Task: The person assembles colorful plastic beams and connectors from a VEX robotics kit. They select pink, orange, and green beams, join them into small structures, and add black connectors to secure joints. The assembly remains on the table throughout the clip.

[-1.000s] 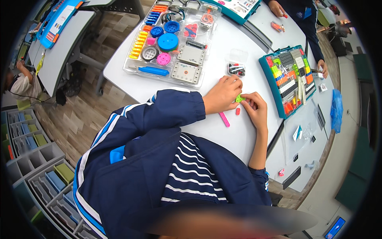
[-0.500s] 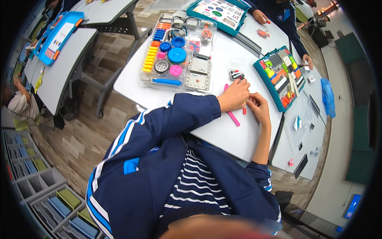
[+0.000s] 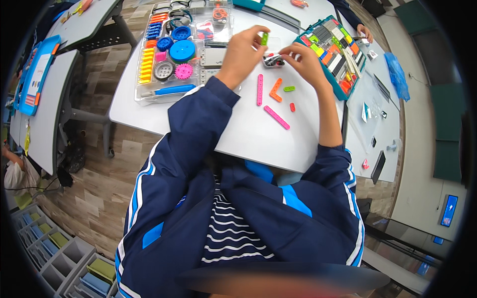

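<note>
My left hand is closed on a short green beam, pinched upright between thumb and fingers above the white table. Beside it, my right hand has its fingertips a little apart at the edge of a small clear box of black, red and grey pins. Nothing shows between those fingers. Below the hands lie two pink beams, one upright in view and one slanted. An orange angled beam, a short green piece and a small red piece lie near them.
A clear parts tray with gears and wheels stands at left. On the right is a teal case of colourful pieces. A blue plastic bag lies farther right. Another person's hand is at the far right.
My hands have moved apart and away from me, uncovering the orange and green pieces. The green beam now shows in my left hand. The view has shifted.
</note>
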Demonstrator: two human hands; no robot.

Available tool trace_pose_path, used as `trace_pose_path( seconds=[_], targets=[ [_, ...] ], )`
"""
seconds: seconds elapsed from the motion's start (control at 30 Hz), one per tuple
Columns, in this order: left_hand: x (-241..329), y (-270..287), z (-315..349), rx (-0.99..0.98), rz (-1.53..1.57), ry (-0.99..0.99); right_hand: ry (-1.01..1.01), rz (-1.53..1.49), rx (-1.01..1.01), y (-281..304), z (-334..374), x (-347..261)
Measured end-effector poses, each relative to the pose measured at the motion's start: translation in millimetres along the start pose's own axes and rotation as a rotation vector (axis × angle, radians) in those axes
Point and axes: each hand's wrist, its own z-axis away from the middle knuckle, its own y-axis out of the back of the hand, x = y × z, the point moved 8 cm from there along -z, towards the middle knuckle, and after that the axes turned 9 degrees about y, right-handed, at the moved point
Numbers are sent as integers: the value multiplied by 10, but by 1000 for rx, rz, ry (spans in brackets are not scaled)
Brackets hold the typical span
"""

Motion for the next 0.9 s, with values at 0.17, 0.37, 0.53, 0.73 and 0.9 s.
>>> trace_pose_path(
  seconds=[0.17, 0.37, 0.53, 0.73, 0.9],
  targets=[
    [-125, 162, -85, 22, 26, 100, -36, 171, -58, -146, -179, 34],
    [-102, 153, -62, 32, 10, 99, -33, 86, -81, -132, -142, 97],
    [-143, 142, -61, 23, 53, 101, -57, 50, -133, -116, -108, 114],
    [-245, -128, 24, -137, 22, 186, -105, -27, -167, -102, -62, 131],
    [-163, -390, 145, -273, -231, 86, -88, -62, -225, -150, -56, 125]
  ],
)
